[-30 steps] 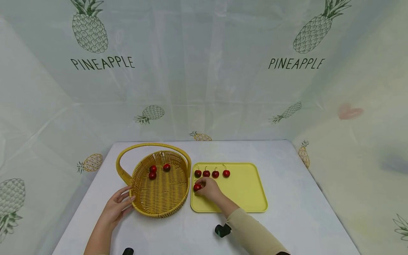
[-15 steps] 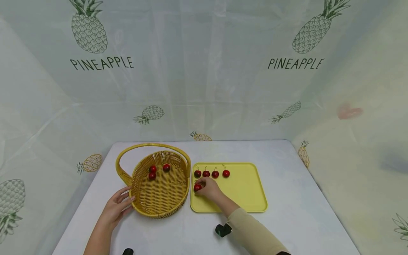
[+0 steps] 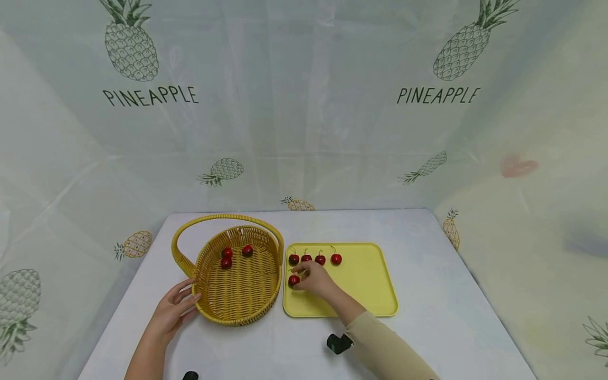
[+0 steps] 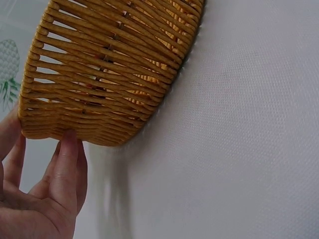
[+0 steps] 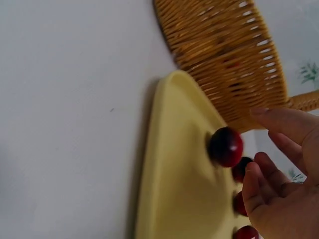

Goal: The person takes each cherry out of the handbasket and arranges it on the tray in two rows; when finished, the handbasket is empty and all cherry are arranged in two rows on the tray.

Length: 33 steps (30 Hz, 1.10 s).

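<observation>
My left hand (image 3: 177, 307) holds the near left rim of a round yellow wicker basket (image 3: 237, 316); in the left wrist view, fingers and thumb meet its woven wall (image 4: 99, 74). Three red cherries (image 3: 247, 250) lie in the basket's far half. Over the left part of a yellow tray (image 3: 356, 290), my right hand (image 3: 317, 279) has thumb and fingers spread beside a single cherry (image 3: 294, 280). The right wrist view shows this cherry (image 5: 226, 147) on the tray, apart from the fingertips. Behind it, several stemmed cherries (image 3: 336, 259) form a row along the tray's far edge.
The basket's tall arched handle (image 3: 228, 216) rises over its far side. Basket and tray stand close together on a white-covered table (image 3: 451, 316). A pineapple-print curtain (image 3: 304, 105) hangs behind and at the sides. A black device (image 3: 339, 343) sits at the right wrist.
My right hand has let go of the front cherry, its fingers spreading and drawing slightly right. That cherry stays on the tray. The left hand and basket keep their place.
</observation>
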Available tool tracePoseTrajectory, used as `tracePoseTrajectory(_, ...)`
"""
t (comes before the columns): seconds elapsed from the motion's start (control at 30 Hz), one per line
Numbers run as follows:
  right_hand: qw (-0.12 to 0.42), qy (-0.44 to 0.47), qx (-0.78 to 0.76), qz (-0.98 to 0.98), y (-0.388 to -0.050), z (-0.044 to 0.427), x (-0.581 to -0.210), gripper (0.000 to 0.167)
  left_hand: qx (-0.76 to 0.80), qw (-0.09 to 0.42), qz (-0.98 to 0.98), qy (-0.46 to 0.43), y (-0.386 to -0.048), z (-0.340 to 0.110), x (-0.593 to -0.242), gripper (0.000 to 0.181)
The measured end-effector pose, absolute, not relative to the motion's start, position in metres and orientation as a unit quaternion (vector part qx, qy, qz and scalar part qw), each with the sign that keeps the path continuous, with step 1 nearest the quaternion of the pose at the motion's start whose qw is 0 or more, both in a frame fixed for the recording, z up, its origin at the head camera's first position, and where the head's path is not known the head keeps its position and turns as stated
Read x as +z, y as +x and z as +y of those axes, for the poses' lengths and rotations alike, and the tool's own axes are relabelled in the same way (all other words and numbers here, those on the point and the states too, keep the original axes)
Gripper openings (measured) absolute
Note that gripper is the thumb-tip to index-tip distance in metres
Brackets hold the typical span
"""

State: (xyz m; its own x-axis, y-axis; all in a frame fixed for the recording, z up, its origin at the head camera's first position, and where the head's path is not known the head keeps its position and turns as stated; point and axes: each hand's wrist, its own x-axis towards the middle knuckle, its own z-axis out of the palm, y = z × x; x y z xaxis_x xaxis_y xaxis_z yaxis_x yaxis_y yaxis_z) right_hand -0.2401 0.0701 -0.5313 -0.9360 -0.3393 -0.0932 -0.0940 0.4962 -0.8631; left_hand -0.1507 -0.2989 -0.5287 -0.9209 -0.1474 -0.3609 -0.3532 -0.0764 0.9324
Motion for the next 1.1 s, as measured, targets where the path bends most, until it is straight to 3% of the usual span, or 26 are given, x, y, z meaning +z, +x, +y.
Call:
tracePoseTrajectory(0.37, 0.167, -0.222, -0.488, 0.828, -0.229, 0.065, -0.493, 0.037, 0.712, 0.073, 0.673, -0.187, -0.149, -0.300, -0.529, 0.062)
tracePoseTrajectory(0.63, 0.165, -0.265, -0.490, 0.814, -0.221, 0.043, -0.472, 0.035, 0.718, 0.070, 0.669, -0.178, -0.149, -0.301, -0.530, 0.058)
tracePoseTrajectory(1.1, 0.173, -0.258, -0.473, 0.824, -0.233, -0.004, -0.474, 0.031, 0.722, 0.067, 0.667, -0.171, -0.149, -0.301, -0.529, 0.052)
